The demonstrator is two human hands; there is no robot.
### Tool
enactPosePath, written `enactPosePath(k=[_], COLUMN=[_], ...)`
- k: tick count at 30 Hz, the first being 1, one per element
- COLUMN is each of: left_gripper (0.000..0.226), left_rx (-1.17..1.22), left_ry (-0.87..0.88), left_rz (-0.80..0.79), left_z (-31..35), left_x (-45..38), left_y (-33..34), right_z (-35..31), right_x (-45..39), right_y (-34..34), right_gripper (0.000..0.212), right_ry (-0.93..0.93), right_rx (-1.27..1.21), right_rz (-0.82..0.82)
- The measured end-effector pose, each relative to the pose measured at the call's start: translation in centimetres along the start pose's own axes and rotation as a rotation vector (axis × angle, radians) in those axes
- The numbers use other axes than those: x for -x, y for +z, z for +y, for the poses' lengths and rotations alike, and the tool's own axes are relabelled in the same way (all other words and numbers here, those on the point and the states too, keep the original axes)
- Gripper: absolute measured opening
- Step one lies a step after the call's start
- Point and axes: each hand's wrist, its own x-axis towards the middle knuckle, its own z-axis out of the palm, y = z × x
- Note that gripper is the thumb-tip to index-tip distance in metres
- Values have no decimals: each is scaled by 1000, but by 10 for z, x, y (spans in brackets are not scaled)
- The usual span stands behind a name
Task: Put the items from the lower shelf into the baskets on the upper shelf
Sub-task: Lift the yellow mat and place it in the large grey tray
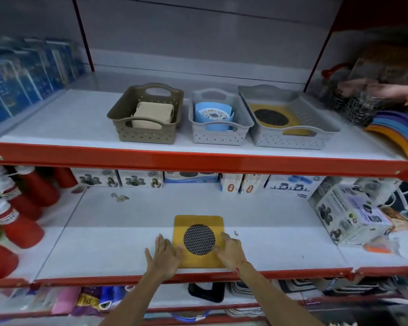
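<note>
A yellow square mat with a black mesh circle [198,223] lies flat on the lower shelf near its front edge. My left hand [164,256] rests at the mat's left edge, fingers spread. My right hand [230,249] lies on the mat's right side, fingers apart. Neither hand has lifted it. On the upper shelf stand three baskets: a brown basket [118,123] with a beige folded item, a small grey basket [243,127] holding a blue round item, and a wide grey basket [325,130] holding another yellow mat.
Red spray bottles [21,222] crowd the lower shelf's left. Boxes [349,212] stand at its right and along the back. Blue packages [21,81] fill the upper left. Wire items and coloured plates [396,130] sit upper right. Red shelf rails [198,161] front each level.
</note>
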Motion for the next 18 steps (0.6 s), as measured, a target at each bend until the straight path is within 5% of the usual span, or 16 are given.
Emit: enactPosePath(k=[9, 18], left_gripper=[68, 69], left_rx=[565, 860], left_ry=[-72, 152], left_rz=[2, 38], left_z=[26, 23], left_x=[-5, 48], left_y=[-8, -42], right_z=[-20, -36], right_x=[1, 54], right_y=[-17, -64], right_gripper=[66, 89], right_ry=[89, -112], right_rx=[-280, -222], right_rz=[0, 48])
